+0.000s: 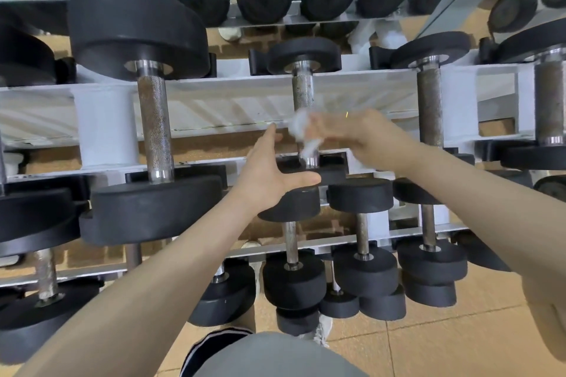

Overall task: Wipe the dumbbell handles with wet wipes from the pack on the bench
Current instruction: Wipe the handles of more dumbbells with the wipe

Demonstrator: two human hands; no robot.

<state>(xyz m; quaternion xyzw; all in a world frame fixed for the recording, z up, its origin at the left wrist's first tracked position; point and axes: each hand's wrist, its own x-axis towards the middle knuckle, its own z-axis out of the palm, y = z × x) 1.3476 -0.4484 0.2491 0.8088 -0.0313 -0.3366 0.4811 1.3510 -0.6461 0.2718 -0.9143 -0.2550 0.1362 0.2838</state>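
Right hand [346, 135], blurred, clenches crumpled white wipe [301, 128] around knurled steel handle [302, 92] of rack dumbbell. Left hand [269, 174] released, fingers straight, thumb on round black rubber head [291, 202] just below the grip. Neighbouring handles well apart.

Bare forearms [171, 257], grey shirt [275, 358], black white-striped trim [211, 343].

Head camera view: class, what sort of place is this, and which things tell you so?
Most likely a gym's free-weights area: a white tiered rack holds rows of black dumbbells, and the right hand rubs a wipe on one handle.
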